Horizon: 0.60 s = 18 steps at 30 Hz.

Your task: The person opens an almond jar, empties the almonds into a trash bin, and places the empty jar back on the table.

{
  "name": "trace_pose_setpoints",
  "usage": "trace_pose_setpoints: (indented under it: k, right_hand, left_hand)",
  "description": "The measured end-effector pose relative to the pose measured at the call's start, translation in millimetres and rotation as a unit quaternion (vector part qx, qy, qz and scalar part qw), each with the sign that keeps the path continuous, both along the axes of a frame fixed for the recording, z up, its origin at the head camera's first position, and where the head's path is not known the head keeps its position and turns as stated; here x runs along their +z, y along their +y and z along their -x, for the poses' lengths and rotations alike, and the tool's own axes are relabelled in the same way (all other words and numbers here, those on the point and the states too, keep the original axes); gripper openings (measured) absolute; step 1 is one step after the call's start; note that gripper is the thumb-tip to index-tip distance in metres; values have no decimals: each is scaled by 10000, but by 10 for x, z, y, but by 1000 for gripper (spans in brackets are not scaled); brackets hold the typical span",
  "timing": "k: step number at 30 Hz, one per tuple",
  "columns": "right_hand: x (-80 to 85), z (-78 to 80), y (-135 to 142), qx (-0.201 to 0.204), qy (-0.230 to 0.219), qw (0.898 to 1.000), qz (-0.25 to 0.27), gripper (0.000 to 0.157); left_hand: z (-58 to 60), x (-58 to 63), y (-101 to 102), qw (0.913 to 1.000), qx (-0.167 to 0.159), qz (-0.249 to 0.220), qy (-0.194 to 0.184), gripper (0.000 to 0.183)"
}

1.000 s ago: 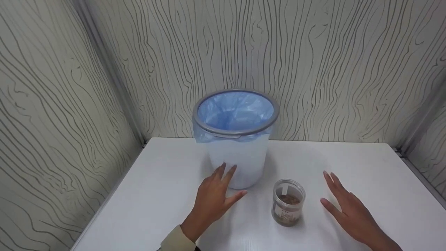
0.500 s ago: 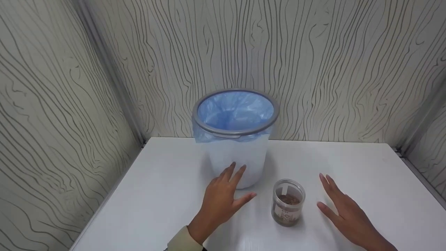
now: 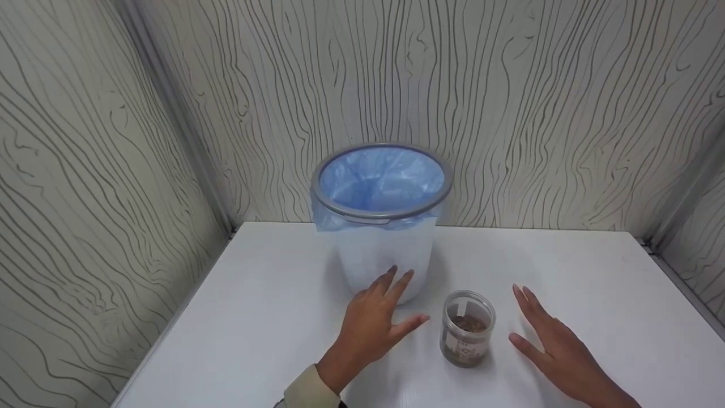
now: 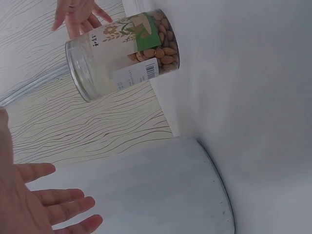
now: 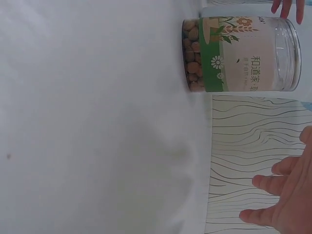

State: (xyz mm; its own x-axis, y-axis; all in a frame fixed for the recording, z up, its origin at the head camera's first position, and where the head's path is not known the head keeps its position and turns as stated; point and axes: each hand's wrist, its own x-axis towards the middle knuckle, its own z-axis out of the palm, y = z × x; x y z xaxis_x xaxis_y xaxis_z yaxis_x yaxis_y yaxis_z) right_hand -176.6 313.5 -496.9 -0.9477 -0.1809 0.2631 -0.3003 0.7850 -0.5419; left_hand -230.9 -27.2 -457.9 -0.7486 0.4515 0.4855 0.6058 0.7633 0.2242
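A clear plastic jar (image 3: 467, 331) stands upright on the white table, its top uncovered. Brown almonds (image 4: 163, 41) fill its lower part, and a printed label with green and flower designs (image 5: 234, 53) wraps its side. My left hand (image 3: 374, 323) hovers to the jar's left with fingers spread, in front of the bin; it holds nothing. On the jar's other side, my right hand (image 3: 558, 354) is held with fingers extended and thumb apart, also holding nothing. Both hands are apart from the jar.
Behind my left hand stands a white bin (image 3: 385, 249) with a grey rim (image 3: 374, 214) and a blue bag liner (image 3: 391, 175). Wood-grain patterned walls (image 3: 481, 102) enclose the white table (image 3: 272, 283) at the back and sides.
My left hand has moved right, toward the jar. My right hand has shifted slightly left, also closer to it. The jar and bin stay in place.
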Motion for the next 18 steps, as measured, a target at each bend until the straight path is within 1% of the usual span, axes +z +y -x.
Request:
trace_pose_setpoints:
  k: [4, 9, 18]
  right_hand:
    - [-21, 12, -37, -5, -5, 10000, -99, 79]
    - [-47, 29, -83, -21, -117, 9998, -182, 79]
    - [-101, 37, -128, 121, -198, 9997, -50, 79]
  left_hand:
    - [17, -31, 18, 9999, -67, 22, -131, 78]
    - [39, -62, 49, 9997, -122, 52, -222, 78]
    - [31, -46, 194, 9989, -238, 228, -319, 77]
